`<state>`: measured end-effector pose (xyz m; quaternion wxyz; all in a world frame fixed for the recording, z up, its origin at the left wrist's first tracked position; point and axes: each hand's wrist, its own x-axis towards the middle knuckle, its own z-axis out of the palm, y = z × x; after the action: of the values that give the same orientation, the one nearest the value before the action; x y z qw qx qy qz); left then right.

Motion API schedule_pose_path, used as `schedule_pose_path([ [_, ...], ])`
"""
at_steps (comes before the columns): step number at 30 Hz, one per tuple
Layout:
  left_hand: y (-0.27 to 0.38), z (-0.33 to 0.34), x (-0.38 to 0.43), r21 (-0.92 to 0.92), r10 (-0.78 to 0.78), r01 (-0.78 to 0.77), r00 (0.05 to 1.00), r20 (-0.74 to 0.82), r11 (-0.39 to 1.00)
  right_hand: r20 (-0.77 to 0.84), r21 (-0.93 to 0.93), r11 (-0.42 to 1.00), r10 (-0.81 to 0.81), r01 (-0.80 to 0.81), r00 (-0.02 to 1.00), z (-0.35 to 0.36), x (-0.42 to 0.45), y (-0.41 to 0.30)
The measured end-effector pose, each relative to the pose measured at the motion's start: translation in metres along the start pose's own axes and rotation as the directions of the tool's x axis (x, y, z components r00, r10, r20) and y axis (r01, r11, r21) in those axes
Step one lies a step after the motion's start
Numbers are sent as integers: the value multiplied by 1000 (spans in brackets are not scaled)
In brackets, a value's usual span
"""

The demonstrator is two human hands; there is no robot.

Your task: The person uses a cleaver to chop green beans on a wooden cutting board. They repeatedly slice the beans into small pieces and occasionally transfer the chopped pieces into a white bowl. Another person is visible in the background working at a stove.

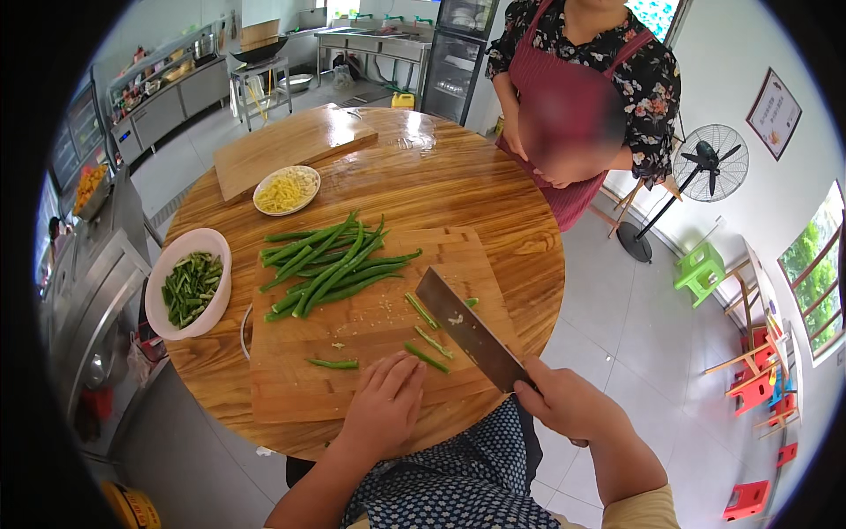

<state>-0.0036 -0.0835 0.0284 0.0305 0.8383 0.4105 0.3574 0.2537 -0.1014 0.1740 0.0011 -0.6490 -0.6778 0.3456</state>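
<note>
My right hand grips the handle of a cleaver, its broad blade slanting up and left over the wooden cutting board. Near the board's front edge lies my left hand, fingers together and pointing forward, close to a cut green bean piece; whether the fingers hold anything is hidden. Another short piece lies left of the fingertips, and split pieces lie beside the blade. A pile of whole green beans covers the board's far left part.
A pale pink bowl of cut beans stands left of the board. Behind are a plate of chopped yellow and whitish food and a second wooden board. Across the round table stands a person in a red apron.
</note>
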Motion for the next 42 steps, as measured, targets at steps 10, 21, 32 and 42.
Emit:
schedule_pose_path([
  [10, 0, 13, 13, 12, -12, 12, 999, 43, 1000, 22, -62, 994, -91, 92, 996, 15, 3, 6],
  [21, 2, 11, 3, -14, -29, 31, 992, 119, 999, 77, -45, 995, -88, 92, 993, 18, -2, 5],
  [32, 0, 17, 19, -79, -56, 70, 985, 164, 994, -13, -52, 992, -112, 111, 994, 14, -8, 3],
  [42, -1, 23, 12, -24, -43, 46, 994, 100, 999, 49, -138, 970, -195, 200, 979, 29, -8, 11],
])
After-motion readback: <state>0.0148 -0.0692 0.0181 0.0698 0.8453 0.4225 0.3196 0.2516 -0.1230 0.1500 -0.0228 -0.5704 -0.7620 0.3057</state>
